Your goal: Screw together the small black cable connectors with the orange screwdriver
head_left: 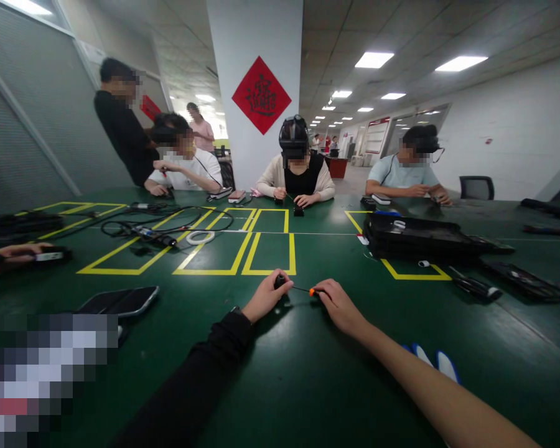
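In the middle of the green table (280, 373), my left hand (264, 300) is closed around a small black object (279, 282). Its kind is unclear, since my fingers cover most of it. My right hand (340, 306) grips what looks like a thin screwdriver by its orange end (312, 292). The slim dark shaft (301, 289) points left and reaches the fingertips of my left hand. Whether its tip touches the black object cannot be made out.
At left lies a phone (121, 301); black cables (168, 218) and a white cable coil (200, 238) are beyond. Black trays (415, 236) and a dark tool (475, 285) lie right. Blue-and-white pieces (445, 366) sit near my right forearm. Several people sit around the table.
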`<state>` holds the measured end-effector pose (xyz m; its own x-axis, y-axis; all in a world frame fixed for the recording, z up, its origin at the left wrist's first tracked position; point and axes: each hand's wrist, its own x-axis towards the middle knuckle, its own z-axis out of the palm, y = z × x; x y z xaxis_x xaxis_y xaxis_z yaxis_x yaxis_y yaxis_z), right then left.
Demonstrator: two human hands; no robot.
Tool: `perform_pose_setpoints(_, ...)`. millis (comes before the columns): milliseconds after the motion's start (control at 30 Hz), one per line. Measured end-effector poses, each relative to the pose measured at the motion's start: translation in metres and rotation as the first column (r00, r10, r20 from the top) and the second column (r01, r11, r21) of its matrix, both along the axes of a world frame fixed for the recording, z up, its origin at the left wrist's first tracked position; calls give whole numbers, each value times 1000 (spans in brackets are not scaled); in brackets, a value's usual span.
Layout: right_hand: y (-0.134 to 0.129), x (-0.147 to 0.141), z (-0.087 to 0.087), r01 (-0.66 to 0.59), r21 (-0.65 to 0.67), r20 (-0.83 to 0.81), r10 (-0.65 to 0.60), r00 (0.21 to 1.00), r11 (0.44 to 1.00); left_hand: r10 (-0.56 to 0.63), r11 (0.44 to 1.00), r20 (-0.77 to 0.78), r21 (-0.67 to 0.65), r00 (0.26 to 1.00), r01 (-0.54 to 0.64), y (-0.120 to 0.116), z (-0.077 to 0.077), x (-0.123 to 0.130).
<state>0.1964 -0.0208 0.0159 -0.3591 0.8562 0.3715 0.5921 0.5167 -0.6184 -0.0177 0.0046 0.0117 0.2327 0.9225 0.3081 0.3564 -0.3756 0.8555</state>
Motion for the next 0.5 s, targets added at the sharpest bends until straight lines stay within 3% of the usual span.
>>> perform_pose_setpoints(300, -4, -1, 4, -18, 29, -44, 19, 999, 999, -4, 1000, 52, -22, 999, 5, 1, -1, 1)
perform_pose_setpoints(500, 2, 1, -4, 63, -12, 34, -62, 997, 998, 1, 999, 71, -36, 997, 1, 1, 0, 1)
